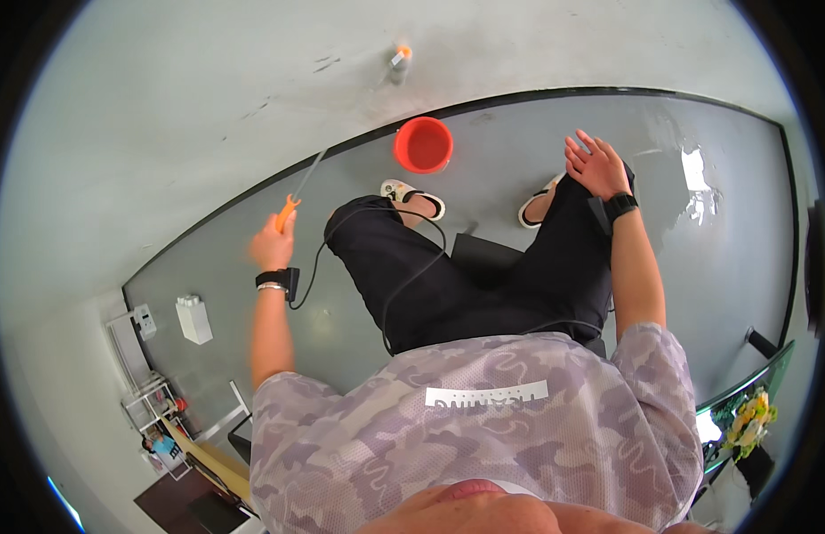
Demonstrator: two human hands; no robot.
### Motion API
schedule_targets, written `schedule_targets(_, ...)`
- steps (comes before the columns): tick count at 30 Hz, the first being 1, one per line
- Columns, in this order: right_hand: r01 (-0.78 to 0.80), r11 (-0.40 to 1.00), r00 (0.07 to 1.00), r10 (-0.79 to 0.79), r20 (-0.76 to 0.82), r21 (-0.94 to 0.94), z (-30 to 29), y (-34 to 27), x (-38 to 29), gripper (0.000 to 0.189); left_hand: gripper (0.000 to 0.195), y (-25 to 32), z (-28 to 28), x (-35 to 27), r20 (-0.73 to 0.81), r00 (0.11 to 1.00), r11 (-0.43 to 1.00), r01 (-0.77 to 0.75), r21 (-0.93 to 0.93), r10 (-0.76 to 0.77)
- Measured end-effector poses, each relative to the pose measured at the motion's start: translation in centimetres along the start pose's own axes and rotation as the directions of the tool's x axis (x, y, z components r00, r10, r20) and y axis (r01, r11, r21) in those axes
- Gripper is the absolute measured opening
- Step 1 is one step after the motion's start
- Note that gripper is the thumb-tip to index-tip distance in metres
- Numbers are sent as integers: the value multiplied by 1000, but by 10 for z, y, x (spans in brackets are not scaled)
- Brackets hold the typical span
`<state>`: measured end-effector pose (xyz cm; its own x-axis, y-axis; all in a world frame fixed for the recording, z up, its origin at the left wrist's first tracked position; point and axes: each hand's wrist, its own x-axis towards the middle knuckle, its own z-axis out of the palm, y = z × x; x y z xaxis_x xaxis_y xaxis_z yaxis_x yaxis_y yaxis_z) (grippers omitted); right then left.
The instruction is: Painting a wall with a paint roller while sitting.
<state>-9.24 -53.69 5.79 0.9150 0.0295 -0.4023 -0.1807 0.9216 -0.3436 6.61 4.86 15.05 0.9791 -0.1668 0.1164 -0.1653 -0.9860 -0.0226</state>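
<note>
My left hand (272, 243), at the left of the head view, is closed on the orange handle of a long, thin grey tool (289, 205); its kind is unclear. The tool's far end reaches the dark baseboard at the foot of the wall. At the right, my right hand (596, 163) rests by my knee, its fingers apart and holding nothing. A red bucket (423, 145) stands on the grey floor near the baseboard, between the hands and beyond my feet. Above it, against the pale wall, is a small grey object with an orange top (399, 63).
A black cable (415, 267) loops from the left wristband over my legs. A dark seat edge (485, 257) shows between my thighs. White box-like containers (195, 319) stand on the floor at left. A glass-topped table with flowers (749, 424) is at lower right, a rack (149, 404) at lower left.
</note>
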Motion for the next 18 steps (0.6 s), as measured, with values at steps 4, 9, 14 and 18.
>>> schedule_targets(4,2,1000,1000,-2,-2,15,-3,-1,-6,41,46,15,-6,-3,34,998,999,46,20,-46)
schedule_targets(9,21,999,1000,-21,-1,47,-8,-5,-7,43,43,24,-41,-25,-73,995,969,53,-243,-72)
schedule_targets(14,7,999,1000,-7,-5,35,-4,-3,1,43,47,28,-17,-41,-14,995,968,96,-233,-102)
schedule_targets(18,-16,1000,1000,16,-9,-5,-4,3,3,43,43,51,-23,-57,170,975,907,200,-370,-146)
